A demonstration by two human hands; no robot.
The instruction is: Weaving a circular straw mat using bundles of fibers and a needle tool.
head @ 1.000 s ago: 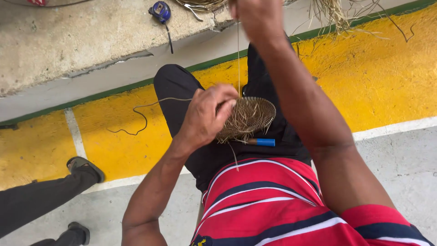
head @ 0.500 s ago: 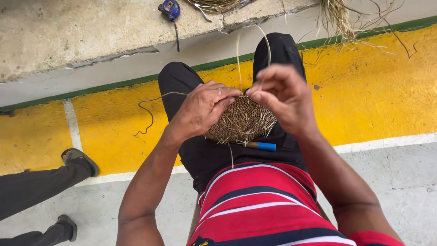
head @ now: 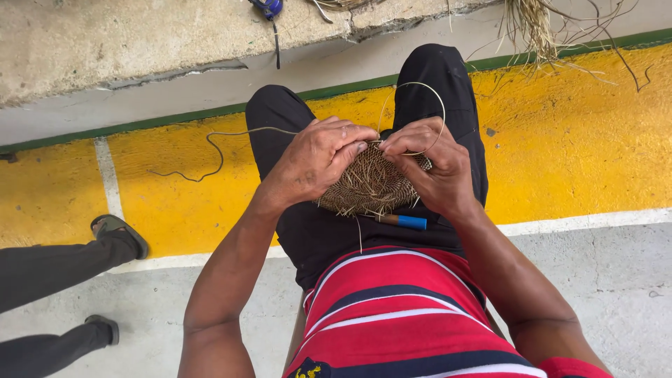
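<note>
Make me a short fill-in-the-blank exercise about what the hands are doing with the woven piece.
Both hands hold a round woven disc over the person's ____.
A thin strand forms a ____ above the right hand.
The blue-tipped tool lies just ____ the disc.
The left hand grips the disc's ____ edge.

Missing words: lap; loop; below; left

Hidden and cut-off parts

The left hand (head: 315,162) is covering the mat's (head: 371,187) left edge; the tool (head: 400,222) is lying half under it. The top edge is cutting off the blue object (head: 268,7) and straw (head: 535,21); the left edge is cropping a bystander's legs (head: 49,262).
</note>
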